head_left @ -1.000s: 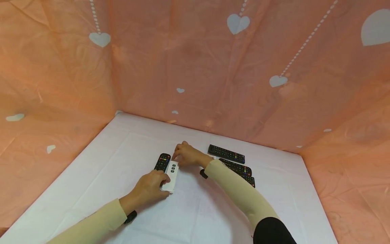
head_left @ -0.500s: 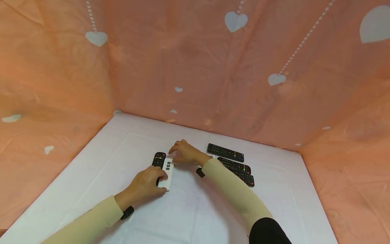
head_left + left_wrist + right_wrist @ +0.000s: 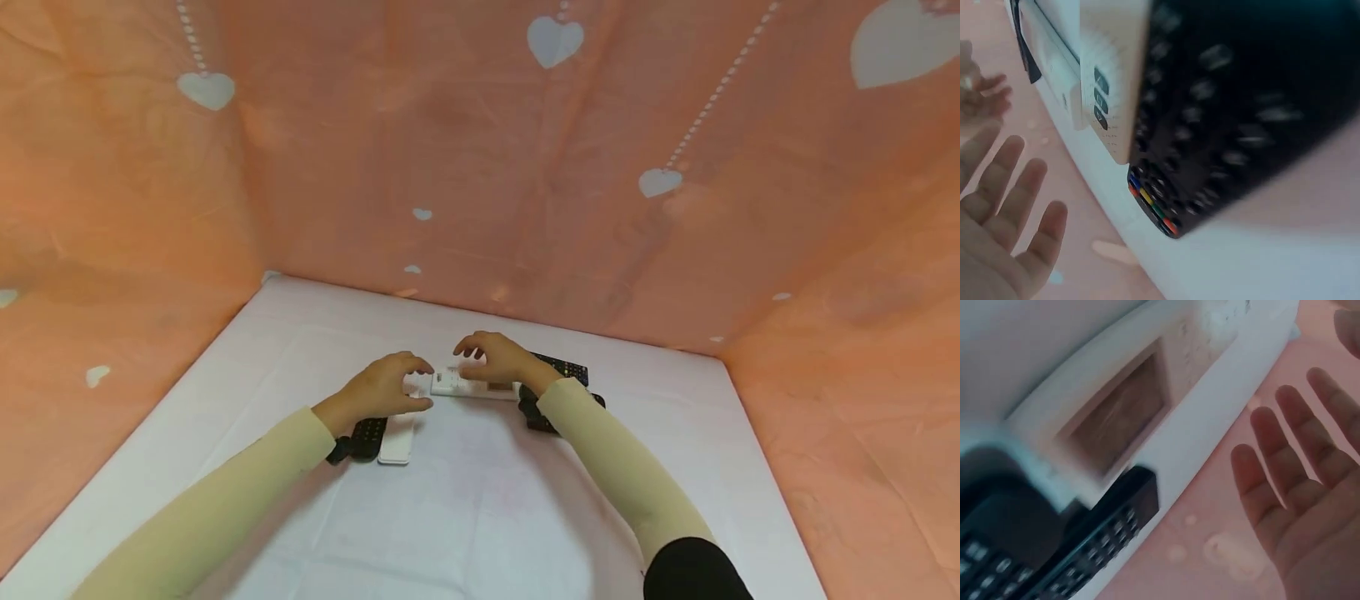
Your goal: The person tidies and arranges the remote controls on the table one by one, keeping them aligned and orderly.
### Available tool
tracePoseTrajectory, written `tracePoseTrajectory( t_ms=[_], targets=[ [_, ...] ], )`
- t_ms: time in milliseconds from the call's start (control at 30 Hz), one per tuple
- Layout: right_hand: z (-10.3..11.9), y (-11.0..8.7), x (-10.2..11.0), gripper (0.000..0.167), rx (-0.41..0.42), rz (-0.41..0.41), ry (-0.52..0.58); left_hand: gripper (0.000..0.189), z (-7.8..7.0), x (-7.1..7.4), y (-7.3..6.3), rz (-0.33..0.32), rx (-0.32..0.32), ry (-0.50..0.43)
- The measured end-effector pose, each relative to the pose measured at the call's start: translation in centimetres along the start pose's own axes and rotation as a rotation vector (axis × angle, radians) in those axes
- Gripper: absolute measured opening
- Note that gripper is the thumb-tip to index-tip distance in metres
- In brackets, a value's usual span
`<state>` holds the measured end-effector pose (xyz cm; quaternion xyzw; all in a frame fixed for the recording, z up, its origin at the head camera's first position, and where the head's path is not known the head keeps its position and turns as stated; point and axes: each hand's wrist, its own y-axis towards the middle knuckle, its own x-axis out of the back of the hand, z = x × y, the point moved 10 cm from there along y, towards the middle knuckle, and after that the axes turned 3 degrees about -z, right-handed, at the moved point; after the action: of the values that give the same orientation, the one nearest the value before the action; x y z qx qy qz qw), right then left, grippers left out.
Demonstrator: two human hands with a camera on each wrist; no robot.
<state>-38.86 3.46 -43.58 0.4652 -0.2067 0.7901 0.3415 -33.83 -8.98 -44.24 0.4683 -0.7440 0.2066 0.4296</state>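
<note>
My left hand (image 3: 381, 387) hovers with parted, relaxed fingers over the far end of the small white remote control (image 3: 396, 442), which lies beside a black remote control (image 3: 367, 439). Dark buttons on that white remote show in the left wrist view. Between my hands lies a longer white remote control (image 3: 450, 383) with a display screen (image 3: 1125, 415). Above it is my right hand (image 3: 501, 358), fingers loosely bent and holding nothing. In the right wrist view its fingers (image 3: 1279, 462) are spread apart, and its forearm hides part of the long remote's right end.
At the right, several black remote controls lie together, one farther back (image 3: 573, 369) and others partly hidden behind my right wrist. The white table (image 3: 465, 500) ends at an orange-pink cloth wall (image 3: 450, 150) with heart prints.
My left hand has let go of the small white remote and moved forward and right. My right hand has shifted right, and the long white remote between the hands has come into view.
</note>
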Motion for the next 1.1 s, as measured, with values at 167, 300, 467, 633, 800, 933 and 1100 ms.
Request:
tracePoseTrajectory(
  t_ms=[167,300,467,633,800,933,1100],
  targets=[
    [-1.7,-1.3,0.2,0.042,-0.049,0.0,-0.018,0.059,0.6,-1.2,2.9,0.093,0.05,-0.016],
    [-2.7,-2.4,0.0,0.043,-0.101,-0.002,-0.008,0.06,1.2,-2.2,4.2,0.129,0.053,0.004],
    [-3.8,-3.6,0.2,0.044,-0.163,-0.008,-0.02,0.061,1.6,-2.7,4.9,0.151,0.078,-0.018],
    [-4.9,-4.4,0.2,0.045,-0.199,-0.014,-0.081,0.061,1.8,-2.8,5.4,0.15,0.096,-0.047],
    [-5.6,-5.0,0.0,0.045,-0.222,-0.032,-0.156,0.06,2.8,-3.6,5.6,0.166,0.142,-0.072],
    [-5.9,-5.2,-0.2,0.047,-0.221,-0.042,-0.225,0.06,3.1,-4.2,5.8,0.191,0.138,-0.085],
    [-6.2,-5.2,0.1,0.056,-0.236,-0.058,-0.278,0.062,2.9,-4.0,5.9,0.193,0.123,-0.097]
  ],
)
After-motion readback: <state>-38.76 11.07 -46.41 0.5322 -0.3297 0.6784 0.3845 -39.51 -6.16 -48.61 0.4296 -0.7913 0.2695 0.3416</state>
